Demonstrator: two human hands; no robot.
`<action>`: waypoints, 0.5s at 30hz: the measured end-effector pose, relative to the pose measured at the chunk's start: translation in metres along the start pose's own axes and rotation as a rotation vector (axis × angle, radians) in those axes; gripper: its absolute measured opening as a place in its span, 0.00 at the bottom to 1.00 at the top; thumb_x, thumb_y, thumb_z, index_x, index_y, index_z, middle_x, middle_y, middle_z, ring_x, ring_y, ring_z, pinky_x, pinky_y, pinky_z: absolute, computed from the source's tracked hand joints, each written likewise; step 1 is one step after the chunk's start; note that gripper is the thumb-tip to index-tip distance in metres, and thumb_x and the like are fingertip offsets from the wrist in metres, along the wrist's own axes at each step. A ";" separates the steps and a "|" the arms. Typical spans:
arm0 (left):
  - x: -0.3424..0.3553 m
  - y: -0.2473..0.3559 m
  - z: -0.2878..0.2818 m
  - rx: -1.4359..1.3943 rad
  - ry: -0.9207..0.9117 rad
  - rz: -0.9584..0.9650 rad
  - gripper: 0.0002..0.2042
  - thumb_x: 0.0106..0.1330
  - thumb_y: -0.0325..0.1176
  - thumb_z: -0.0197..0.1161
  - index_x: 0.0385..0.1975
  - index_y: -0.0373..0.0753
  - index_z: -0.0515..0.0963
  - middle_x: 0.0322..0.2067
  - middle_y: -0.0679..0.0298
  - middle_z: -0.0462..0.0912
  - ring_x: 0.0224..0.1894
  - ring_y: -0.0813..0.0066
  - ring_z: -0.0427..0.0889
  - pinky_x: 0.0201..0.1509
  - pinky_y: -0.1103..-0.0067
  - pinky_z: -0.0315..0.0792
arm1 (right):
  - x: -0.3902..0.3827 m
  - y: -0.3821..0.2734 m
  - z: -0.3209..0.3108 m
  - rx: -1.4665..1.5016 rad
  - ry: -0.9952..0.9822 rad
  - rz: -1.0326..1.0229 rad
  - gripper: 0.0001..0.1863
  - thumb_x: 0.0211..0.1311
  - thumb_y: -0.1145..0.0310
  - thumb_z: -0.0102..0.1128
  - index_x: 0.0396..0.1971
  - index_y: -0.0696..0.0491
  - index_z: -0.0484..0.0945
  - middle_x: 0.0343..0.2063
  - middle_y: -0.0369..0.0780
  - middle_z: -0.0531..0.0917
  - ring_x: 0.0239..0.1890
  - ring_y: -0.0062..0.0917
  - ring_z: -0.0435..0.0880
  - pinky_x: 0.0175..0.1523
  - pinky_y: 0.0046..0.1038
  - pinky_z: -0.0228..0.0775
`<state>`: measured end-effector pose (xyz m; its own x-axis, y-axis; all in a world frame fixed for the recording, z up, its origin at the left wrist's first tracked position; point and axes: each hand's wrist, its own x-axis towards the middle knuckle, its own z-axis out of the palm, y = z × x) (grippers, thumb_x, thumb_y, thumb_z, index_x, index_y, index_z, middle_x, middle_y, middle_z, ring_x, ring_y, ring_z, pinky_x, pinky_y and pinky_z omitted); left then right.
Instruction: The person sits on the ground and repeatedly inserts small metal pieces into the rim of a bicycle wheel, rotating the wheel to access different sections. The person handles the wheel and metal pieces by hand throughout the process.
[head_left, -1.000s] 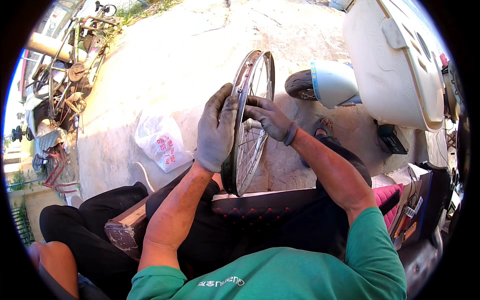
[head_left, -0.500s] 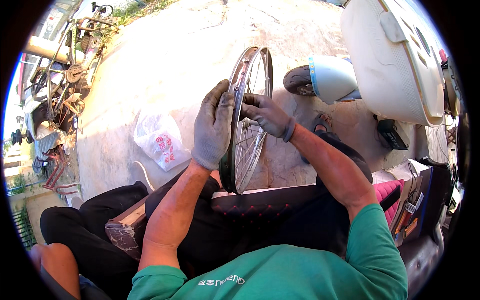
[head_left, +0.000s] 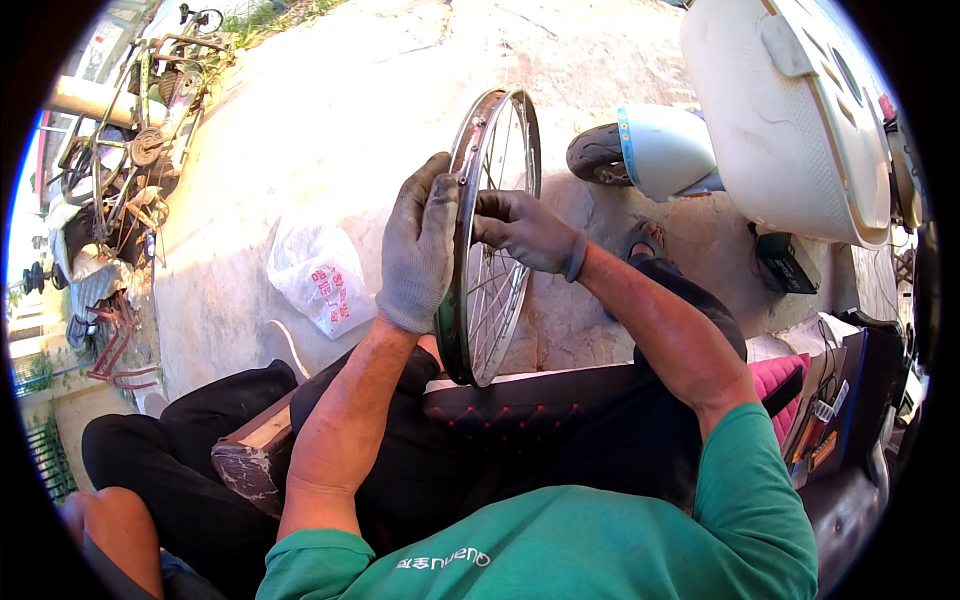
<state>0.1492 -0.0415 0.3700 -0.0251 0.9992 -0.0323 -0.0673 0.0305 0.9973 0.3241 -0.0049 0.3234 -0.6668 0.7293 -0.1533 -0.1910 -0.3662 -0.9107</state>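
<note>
A spoked bicycle wheel (head_left: 457, 325) with no tyre stands upright in front of me, its bare metal rim edge-on. My left hand (head_left: 418, 245), in a grey work glove darkened at the fingers, grips the rim from its left side, thumb and fingertips against the outer face. From the right, my gloved right hand (head_left: 530, 232) reaches to the inner side of the rim among the spokes (head_left: 490, 300). Its thumb and forefinger are pinched together there; what lies between them is hidden. The wheel's lower part is close to my knees.
A white plastic bag (head_left: 318, 280) lies on the concrete. To the right stand a white scooter (head_left: 790, 120) and a dark box (head_left: 785, 262). Old bicycle frames (head_left: 130, 150) are piled at left. Another person's dark-trousered leg (head_left: 190, 430) is beside me. A quilted pad (head_left: 780, 395) lies at right.
The wheel has shifted slightly left and tilted a little, my left hand moving with it. My right hand has moved slightly left, still pinching at the rim.
</note>
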 end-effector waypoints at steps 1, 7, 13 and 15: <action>0.000 0.003 0.002 0.013 0.003 0.018 0.23 0.83 0.40 0.54 0.68 0.29 0.70 0.53 0.59 0.81 0.52 0.78 0.80 0.59 0.80 0.75 | 0.000 0.003 0.000 -0.002 0.018 -0.008 0.16 0.76 0.63 0.62 0.52 0.61 0.80 0.42 0.36 0.85 0.45 0.19 0.83 0.56 0.26 0.77; 0.001 0.003 -0.003 -0.025 -0.016 -0.033 0.23 0.83 0.39 0.54 0.68 0.29 0.69 0.53 0.58 0.81 0.52 0.77 0.80 0.59 0.79 0.75 | -0.003 -0.007 0.010 -0.019 0.057 -0.086 0.15 0.76 0.62 0.64 0.49 0.59 0.81 0.40 0.35 0.85 0.41 0.16 0.81 0.50 0.23 0.76; -0.001 0.013 0.002 0.076 0.002 0.008 0.23 0.83 0.39 0.55 0.68 0.28 0.70 0.52 0.57 0.81 0.50 0.78 0.80 0.56 0.80 0.77 | 0.001 0.007 0.001 -0.014 0.028 -0.035 0.17 0.76 0.63 0.64 0.52 0.61 0.80 0.41 0.36 0.85 0.42 0.18 0.82 0.53 0.25 0.76; 0.000 0.010 0.002 0.080 0.015 0.047 0.23 0.83 0.39 0.55 0.67 0.28 0.70 0.52 0.57 0.82 0.49 0.78 0.80 0.55 0.81 0.77 | 0.001 0.006 0.005 -0.067 0.062 -0.038 0.17 0.76 0.62 0.63 0.52 0.61 0.80 0.40 0.36 0.85 0.43 0.18 0.82 0.54 0.25 0.76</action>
<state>0.1509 -0.0408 0.3801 -0.0416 0.9990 0.0147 0.0142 -0.0141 0.9998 0.3188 -0.0095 0.3197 -0.6134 0.7773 -0.1400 -0.1651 -0.2995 -0.9397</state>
